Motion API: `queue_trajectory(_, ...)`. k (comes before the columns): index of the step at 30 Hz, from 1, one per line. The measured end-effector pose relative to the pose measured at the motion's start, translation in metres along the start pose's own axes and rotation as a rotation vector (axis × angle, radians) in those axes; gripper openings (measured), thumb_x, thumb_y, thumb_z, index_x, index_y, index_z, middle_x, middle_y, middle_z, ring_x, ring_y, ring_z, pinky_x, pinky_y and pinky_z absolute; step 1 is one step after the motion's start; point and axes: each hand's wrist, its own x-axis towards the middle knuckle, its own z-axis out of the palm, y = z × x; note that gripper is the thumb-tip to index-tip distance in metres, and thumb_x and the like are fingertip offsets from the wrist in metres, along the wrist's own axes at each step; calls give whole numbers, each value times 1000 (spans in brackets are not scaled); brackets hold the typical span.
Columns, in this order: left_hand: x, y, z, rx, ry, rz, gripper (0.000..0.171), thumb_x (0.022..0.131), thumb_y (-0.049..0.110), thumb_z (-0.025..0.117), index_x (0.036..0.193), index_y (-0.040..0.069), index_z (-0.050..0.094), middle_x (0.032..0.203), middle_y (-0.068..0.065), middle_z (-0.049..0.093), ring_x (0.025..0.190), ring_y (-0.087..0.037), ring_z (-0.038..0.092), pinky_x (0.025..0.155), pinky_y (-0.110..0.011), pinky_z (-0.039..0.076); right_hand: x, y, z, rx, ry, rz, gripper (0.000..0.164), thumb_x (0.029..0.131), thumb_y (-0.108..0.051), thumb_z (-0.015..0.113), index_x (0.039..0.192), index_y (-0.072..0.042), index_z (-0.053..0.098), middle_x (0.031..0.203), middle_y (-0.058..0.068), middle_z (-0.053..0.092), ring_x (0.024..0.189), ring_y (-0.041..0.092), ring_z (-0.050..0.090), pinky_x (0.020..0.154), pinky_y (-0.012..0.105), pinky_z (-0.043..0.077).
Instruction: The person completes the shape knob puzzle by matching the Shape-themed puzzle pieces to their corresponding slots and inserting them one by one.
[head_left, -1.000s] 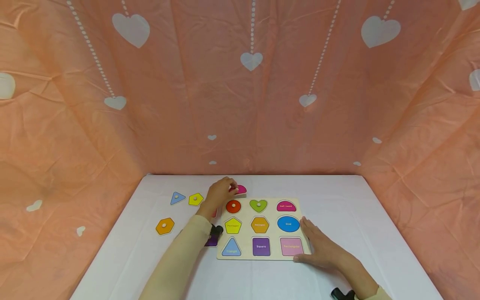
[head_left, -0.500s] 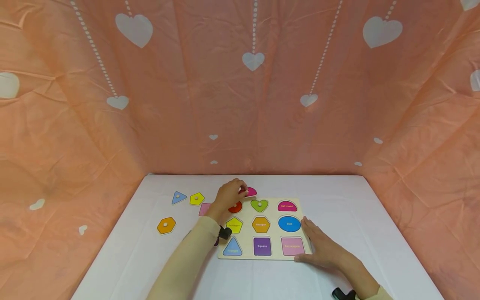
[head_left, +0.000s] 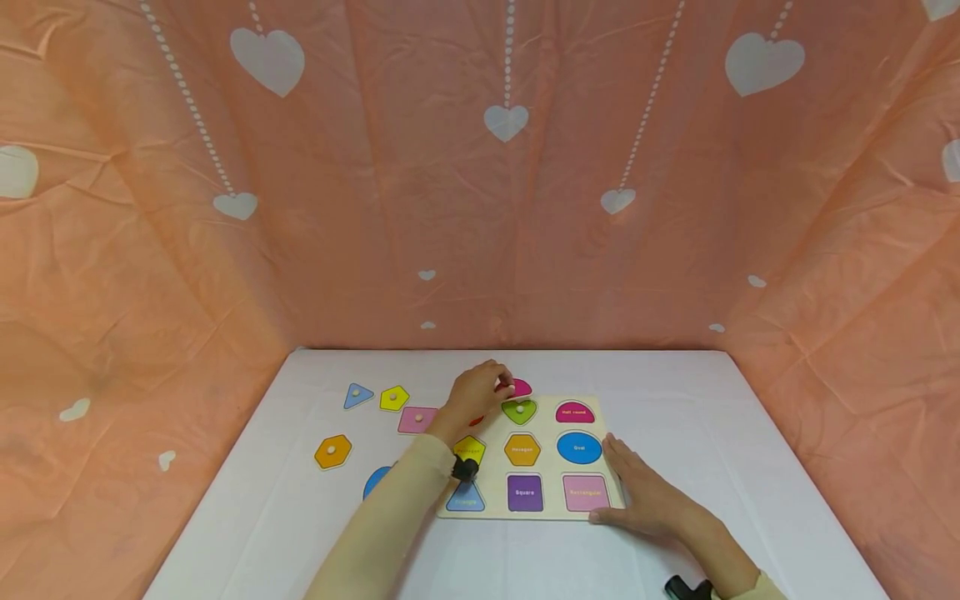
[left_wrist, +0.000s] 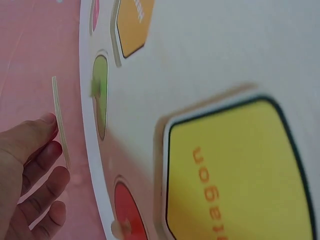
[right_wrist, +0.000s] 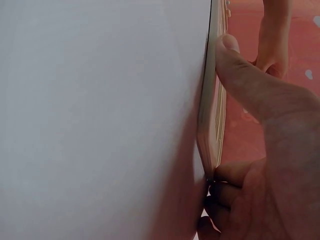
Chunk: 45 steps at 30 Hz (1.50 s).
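My left hand [head_left: 474, 398] pinches the knob of a magenta half-round puzzle piece [head_left: 521, 388] above the board's far edge, near the heart. In the left wrist view this piece [left_wrist: 59, 115] appears edge-on between thumb and fingers. A wooden shape puzzle board [head_left: 547, 467] lies on the table. A green heart piece [head_left: 517, 412] and a red circle piece [left_wrist: 131, 212] sit in it with their knobs up. The half-round slot [head_left: 575, 412] at the far right is bare. My right hand [head_left: 648, 496] holds the board's near right corner, thumb on the near edge and fingers along the right side.
Left of the board lie a blue triangle [head_left: 357, 396], a yellow pentagon [head_left: 393, 398], a pink rectangle [head_left: 415, 419], an orange hexagon [head_left: 332, 452] and a blue oval [head_left: 377, 480], partly behind the left sleeve [head_left: 386, 517]. A peach curtain [head_left: 495, 250] surrounds the white table [head_left: 525, 558].
My left hand has carried the half-round piece rightward along the board's far edge, from left of the circle to behind the heart. The right hand has stayed at the corner.
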Motion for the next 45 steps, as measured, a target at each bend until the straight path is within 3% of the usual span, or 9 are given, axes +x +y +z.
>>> queue_trajectory(14,7,16,13,-30,-44,24,12,102,31,76,106,19,75,102,4,62,89,-14,58,90,-31,55,0,0,0,1,-1,-2,128,78,-64,88,168,1,25,175,24,23,160,48,24,122,64,32)
queue_trajectory(21,6,26,20,-105,-70,-25,13,102,32,76,110,22,74,105,7,62,93,-12,58,93,-27,55,0,0,1,6,-7,1,128,78,-65,88,168,1,26,175,24,24,160,48,23,121,64,33)
queue_trajectory(28,9,35,26,-110,-79,-7,13,102,32,75,110,22,74,104,7,62,92,-11,58,93,-26,54,0,1,1,-2,-6,-6,127,78,-65,87,168,1,25,175,24,23,160,48,23,122,64,33)
queue_trajectory(34,10,44,31,-168,-97,-55,12,101,33,75,109,25,73,104,10,61,94,-11,58,94,-27,54,0,0,0,7,-15,9,128,78,-65,87,168,1,25,175,24,23,159,49,24,121,65,32)
queue_trajectory(39,11,51,34,-126,-95,-30,11,103,35,74,107,25,74,106,10,63,93,-10,58,95,-28,54,1,0,1,7,-17,39,130,76,-68,87,169,-3,24,176,22,22,160,49,24,120,66,33)
queue_trajectory(45,12,56,39,-142,-102,-54,10,104,37,73,106,26,73,106,10,63,96,-9,59,98,-29,55,2,2,1,7,-19,34,130,77,-69,86,169,-3,24,176,22,21,159,49,24,121,66,33)
